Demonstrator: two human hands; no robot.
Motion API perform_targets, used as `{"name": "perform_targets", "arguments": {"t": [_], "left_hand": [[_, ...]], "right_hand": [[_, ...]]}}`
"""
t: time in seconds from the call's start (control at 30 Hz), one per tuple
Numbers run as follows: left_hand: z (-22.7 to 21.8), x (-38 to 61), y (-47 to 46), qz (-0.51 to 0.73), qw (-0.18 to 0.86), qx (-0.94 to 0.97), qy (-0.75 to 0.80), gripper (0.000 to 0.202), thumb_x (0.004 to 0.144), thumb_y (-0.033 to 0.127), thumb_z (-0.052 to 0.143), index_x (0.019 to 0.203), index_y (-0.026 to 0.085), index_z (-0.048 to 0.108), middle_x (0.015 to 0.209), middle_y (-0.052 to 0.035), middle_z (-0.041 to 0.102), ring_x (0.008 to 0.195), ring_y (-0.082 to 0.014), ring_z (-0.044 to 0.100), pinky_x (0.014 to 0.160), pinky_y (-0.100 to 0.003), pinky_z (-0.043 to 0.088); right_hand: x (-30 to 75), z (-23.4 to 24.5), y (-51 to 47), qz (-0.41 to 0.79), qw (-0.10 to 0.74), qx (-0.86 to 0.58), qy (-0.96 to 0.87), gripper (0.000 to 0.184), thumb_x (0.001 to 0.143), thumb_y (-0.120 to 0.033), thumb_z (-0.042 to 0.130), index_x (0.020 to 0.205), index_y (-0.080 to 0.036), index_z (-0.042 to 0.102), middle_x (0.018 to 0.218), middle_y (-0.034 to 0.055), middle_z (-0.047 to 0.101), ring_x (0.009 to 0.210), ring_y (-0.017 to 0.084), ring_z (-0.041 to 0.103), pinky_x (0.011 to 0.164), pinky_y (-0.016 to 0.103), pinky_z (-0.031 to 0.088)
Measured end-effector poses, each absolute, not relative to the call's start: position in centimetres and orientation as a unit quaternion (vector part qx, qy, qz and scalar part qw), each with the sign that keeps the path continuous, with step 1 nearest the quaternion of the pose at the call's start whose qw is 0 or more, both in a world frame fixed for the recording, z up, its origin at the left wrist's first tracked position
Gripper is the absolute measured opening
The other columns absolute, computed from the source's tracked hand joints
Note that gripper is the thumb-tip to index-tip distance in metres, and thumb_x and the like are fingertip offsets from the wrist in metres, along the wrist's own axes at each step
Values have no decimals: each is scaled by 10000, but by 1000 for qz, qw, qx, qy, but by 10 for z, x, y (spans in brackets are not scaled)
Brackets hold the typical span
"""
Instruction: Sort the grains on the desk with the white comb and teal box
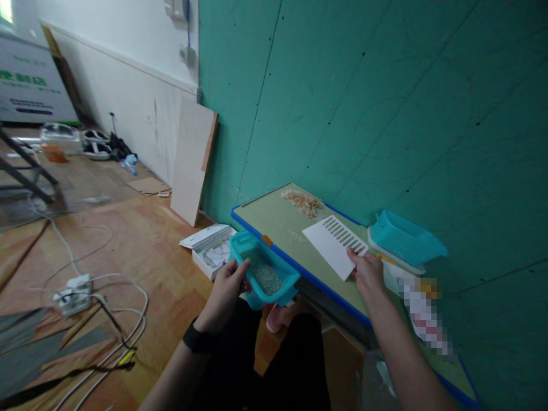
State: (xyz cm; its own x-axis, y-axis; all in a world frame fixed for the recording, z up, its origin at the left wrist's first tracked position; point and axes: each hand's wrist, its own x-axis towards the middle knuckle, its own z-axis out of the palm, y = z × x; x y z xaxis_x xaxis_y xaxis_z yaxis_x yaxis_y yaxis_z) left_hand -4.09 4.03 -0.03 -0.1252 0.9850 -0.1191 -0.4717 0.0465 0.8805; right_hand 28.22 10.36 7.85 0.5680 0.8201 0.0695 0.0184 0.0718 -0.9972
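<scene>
My left hand (230, 283) grips the near left rim of a turquoise plastic tub (290, 281), which hangs just off the front edge of the table. Grey-white granules (266, 275) cover the bottom of this tub. In my right hand (367, 272) is a white slotted plastic scraper (327, 251), its row of slots toward the back right and its solid edge close over the tabletop. Beyond the scraper, a heap of yellow-orange grains (303, 204) mixed with pale bits lies on the table (274, 214). A thin pale scatter stretches from the heap toward the scraper.
A second turquoise tub (406, 237) sits at the table's right, by the green wall (363, 103), near a pixelated packet (428, 319). An open white box (210, 251) rests on the floor at left. White cables and a power strip (73, 294) lie farther left.
</scene>
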Motion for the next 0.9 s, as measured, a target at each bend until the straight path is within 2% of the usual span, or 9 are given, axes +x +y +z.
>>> {"name": "perform_targets", "arguments": {"t": [0.13, 0.4, 0.7, 0.8, 0.9], "left_hand": [[4, -39, 44, 612, 596, 297, 426, 531, 637, 638, 853, 692, 201, 555, 463, 49, 553, 395, -103, 525, 433, -210, 420], [3, -38, 47, 601, 602, 317, 420, 513, 674, 621, 845, 703, 201, 553, 478, 40, 569, 411, -105, 545, 442, -210, 429], [0, -36, 45, 602, 589, 314, 438, 521, 673, 633, 835, 676, 205, 537, 468, 37, 560, 408, -108, 538, 435, -215, 412], [0, -39, 42, 613, 588, 308, 429, 510, 677, 627, 835, 699, 198, 561, 488, 51, 553, 411, -97, 521, 448, -218, 426], [0, -43, 40, 622, 584, 301, 425, 506, 677, 630, 833, 745, 190, 593, 508, 53, 565, 421, -94, 518, 450, -212, 421]], "right_hand": [[264, 81, 103, 339, 623, -606, -360, 397, 426, -350, 908, 729, -172, 723, 620, 25, 727, 578, 245, 690, 509, 334, 551], [230, 83, 98, 420, 566, -598, -381, 435, 414, -398, 932, 720, -175, 718, 652, 52, 730, 577, 246, 673, 518, 350, 529], [209, 89, 91, 463, 545, -569, -406, 478, 387, -421, 974, 702, -171, 717, 627, 51, 723, 633, 269, 710, 554, 346, 556], [213, 90, 94, 452, 562, -555, -415, 481, 426, -438, 966, 741, -169, 723, 657, 51, 725, 692, 287, 727, 618, 380, 585], [227, 91, 109, 402, 617, -545, -401, 476, 439, -425, 945, 778, -180, 717, 702, 36, 734, 742, 289, 733, 658, 396, 601]]}}
